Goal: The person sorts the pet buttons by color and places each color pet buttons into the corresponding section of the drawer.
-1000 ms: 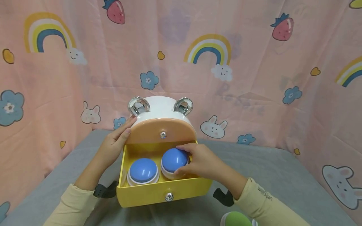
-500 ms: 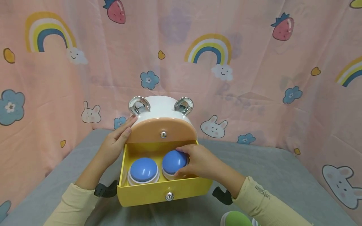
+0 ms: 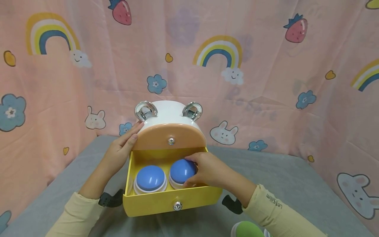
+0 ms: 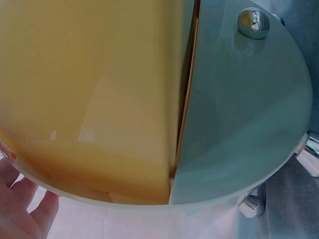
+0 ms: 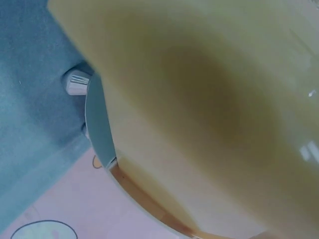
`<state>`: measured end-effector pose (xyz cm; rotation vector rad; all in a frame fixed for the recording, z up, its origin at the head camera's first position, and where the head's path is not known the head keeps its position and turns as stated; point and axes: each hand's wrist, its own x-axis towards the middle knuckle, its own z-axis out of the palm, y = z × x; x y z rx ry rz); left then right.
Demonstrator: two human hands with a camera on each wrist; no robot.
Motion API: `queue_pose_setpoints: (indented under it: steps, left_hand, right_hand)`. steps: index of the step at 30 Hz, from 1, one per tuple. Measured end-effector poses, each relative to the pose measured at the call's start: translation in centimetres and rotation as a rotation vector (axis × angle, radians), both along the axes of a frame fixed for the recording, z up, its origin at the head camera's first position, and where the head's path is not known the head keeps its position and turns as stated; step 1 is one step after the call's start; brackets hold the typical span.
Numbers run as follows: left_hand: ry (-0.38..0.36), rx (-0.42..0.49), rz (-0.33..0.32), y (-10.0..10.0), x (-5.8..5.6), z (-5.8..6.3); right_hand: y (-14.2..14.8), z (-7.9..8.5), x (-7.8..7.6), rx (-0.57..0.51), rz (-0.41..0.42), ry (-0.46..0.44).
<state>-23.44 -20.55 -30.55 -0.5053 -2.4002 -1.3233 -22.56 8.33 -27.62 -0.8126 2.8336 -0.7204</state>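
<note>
A white rounded toy cabinet (image 3: 168,110) with two silver ears stands in the middle of the head view. Its yellow drawer (image 3: 154,204) is pulled out, below a closed orange drawer (image 3: 157,136). Inside lie two domed push buttons with white bases: a left blue button (image 3: 150,177) and a right blue button (image 3: 181,171). My right hand (image 3: 211,169) holds the right one between thumb and fingers, near the drawer's right wall. My left hand (image 3: 119,149) rests with fairly straight fingers against the cabinet's left side. The left wrist view shows its fingertips (image 4: 45,211) at the white shell.
A green button (image 3: 247,229) lies on the grey cloth (image 3: 296,191) at the bottom edge, partly cut off near my right sleeve. Below the yellow drawer, the cabinet has a teal drawer (image 4: 244,109) with a silver knob. A printed pink curtain (image 3: 266,115) hangs behind.
My right hand has lowered the right blue button slightly into the yellow drawer, and it now sits a little deeper. The left hand keeps its place on the cabinet.
</note>
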Motion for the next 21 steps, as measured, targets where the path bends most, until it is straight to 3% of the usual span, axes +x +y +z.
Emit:
queue_pose_setpoints:
  steps: [6,9,14,18,21]
  left_hand:
    - [0.002,0.001,0.002,-0.1,0.0,0.0]
    - [-0.002,0.002,0.002,-0.1,0.0,-0.1]
    - [-0.013,0.002,0.002,-0.1,0.0,-0.3]
    - [-0.017,0.003,0.002,-0.1,0.1,-0.3]
    - [-0.017,0.005,-0.001,0.0,0.0,-0.3]
  right_hand:
    - [-0.1,0.3,0.1,0.019,0.007,-0.012]
    - [0.0,0.2,0.1,-0.025,-0.036,-0.022]
    - [0.5,0.3,0.6,-0.304,-0.130,-0.056]
    - [1.3,1.2,2.1,-0.539,-0.081,-0.107]
    - [1.9,1.5,4.1,-0.630,-0.036,-0.158]
